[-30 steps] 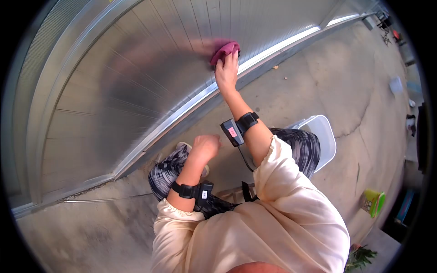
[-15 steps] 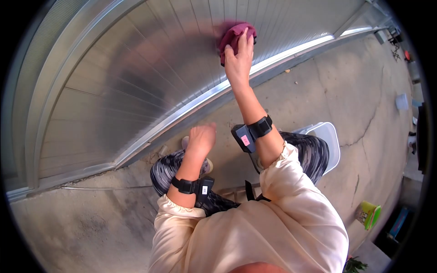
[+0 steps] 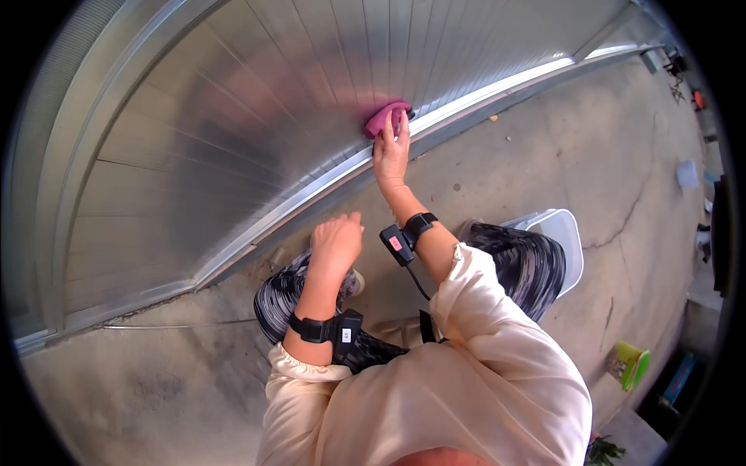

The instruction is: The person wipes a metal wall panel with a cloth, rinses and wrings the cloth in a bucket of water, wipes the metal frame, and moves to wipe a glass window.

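Observation:
My right hand [image 3: 391, 158] presses a bunched magenta cloth [image 3: 382, 122] against the lower part of a shiny, ribbed metal panel [image 3: 272, 93], just above its bright bottom rail [image 3: 326, 180]. The fingers are bent over the cloth. My left hand [image 3: 338, 239] hangs in the air above my left knee, below the rail, with its fingers curled in and nothing seen in it. Each forearm wears a black strap with a small box.
A white plastic tub [image 3: 571, 248] stands on the concrete floor [image 3: 497, 171] beside my right leg. Farther right are a green and yellow container [image 3: 631, 365] and a pale bucket [image 3: 687, 174]. A plant [image 3: 604, 450] shows at the lower right.
My right hand first moved up the panel with the cloth, then came back down near the bottom rail. My left hand has shifted slightly and stays above the knee.

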The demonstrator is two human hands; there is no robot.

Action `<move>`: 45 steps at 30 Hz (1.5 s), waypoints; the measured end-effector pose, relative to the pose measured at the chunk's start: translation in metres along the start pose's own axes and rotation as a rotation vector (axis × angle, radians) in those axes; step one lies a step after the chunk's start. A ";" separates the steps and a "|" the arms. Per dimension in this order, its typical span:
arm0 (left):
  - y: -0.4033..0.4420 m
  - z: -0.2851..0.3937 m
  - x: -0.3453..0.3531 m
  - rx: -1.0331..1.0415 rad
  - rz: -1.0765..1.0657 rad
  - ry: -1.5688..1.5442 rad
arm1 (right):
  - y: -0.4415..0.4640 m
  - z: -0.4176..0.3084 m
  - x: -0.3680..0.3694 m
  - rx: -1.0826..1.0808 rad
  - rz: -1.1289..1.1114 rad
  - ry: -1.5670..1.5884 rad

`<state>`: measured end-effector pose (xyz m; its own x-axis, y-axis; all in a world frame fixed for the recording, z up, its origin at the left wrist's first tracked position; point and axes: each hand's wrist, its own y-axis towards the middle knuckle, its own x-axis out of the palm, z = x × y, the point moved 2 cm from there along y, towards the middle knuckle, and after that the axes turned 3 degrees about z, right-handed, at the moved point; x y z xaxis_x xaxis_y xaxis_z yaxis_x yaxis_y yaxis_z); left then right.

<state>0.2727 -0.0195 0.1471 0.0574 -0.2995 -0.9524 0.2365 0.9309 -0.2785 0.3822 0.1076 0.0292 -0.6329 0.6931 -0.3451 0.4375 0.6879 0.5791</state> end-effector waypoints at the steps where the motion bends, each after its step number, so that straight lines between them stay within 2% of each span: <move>1: 0.001 -0.002 0.000 -0.003 0.010 0.009 | -0.016 0.012 0.007 -0.003 0.003 0.001; 3: 0.001 -0.004 0.001 -0.009 0.023 0.017 | -0.044 0.039 0.020 0.262 -0.292 -0.042; 4: 0.002 -0.005 0.002 -0.007 0.035 0.010 | -0.052 0.045 0.019 0.332 -0.362 -0.041; 5: 0.002 -0.007 0.002 -0.012 0.044 0.004 | -0.049 0.047 0.017 0.291 -0.378 -0.061; 7: 0.003 -0.009 0.000 -0.001 0.069 -0.009 | -0.041 0.042 0.010 0.417 -0.477 -0.057; 9: 0.002 -0.009 0.000 0.018 0.094 -0.030 | -0.030 0.051 0.014 0.603 -0.428 0.014; 11: 0.004 -0.009 0.001 0.026 0.041 0.004 | -0.006 0.052 0.021 1.151 -0.374 0.812; 13: 0.000 -0.007 -0.002 0.028 0.052 -0.033 | 0.033 0.030 0.015 1.042 -0.371 0.853; 15: 0.000 -0.009 0.003 0.039 -0.035 -0.002 | 0.071 -0.015 -0.007 0.746 -0.156 0.620; 17: -0.002 -0.011 0.013 0.024 -0.018 -0.034 | 0.104 -0.077 -0.048 0.416 -0.063 0.653; 18: -0.003 -0.009 0.010 0.026 0.019 -0.052 | 0.110 -0.097 -0.059 0.428 -0.075 0.650; 19: -0.003 -0.009 0.006 0.033 0.059 -0.067 | 0.116 -0.118 -0.067 0.268 -0.024 0.585; 20: -0.003 -0.010 0.005 0.025 0.050 -0.060 | 0.118 -0.128 -0.070 0.106 0.027 0.521; 21: -0.003 -0.009 0.001 0.022 0.046 -0.061 | 0.106 -0.113 -0.054 0.118 0.044 0.594; 23: -0.005 -0.010 -0.005 -0.003 -0.020 -0.042 | 0.092 -0.101 -0.041 -0.120 0.212 0.318; 28: -0.004 -0.014 -0.003 -0.026 0.031 -0.059 | -0.003 -0.019 0.008 0.115 -0.074 0.106; 31: 0.002 -0.011 -0.004 -0.038 0.022 -0.054 | -0.036 0.006 0.022 0.294 -0.424 -0.115; 35: 0.003 -0.009 -0.005 -0.020 0.030 -0.039 | -0.052 0.006 0.019 0.177 -0.414 -0.155; 37: 0.003 -0.007 -0.004 -0.020 0.023 -0.043 | -0.054 0.008 0.012 -0.201 -0.580 -0.192; 41: 0.003 -0.003 -0.004 -0.015 0.025 -0.064 | -0.027 0.041 0.003 -0.459 -0.599 -0.271; 45: 0.002 -0.002 -0.004 -0.022 0.012 -0.069 | 0.000 0.068 -0.008 -0.135 -0.538 -0.375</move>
<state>0.2713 -0.0164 0.1503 0.1275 -0.3012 -0.9450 0.2138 0.9387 -0.2704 0.4307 0.1172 -0.0182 -0.4648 0.3058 -0.8309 0.0236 0.9424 0.3337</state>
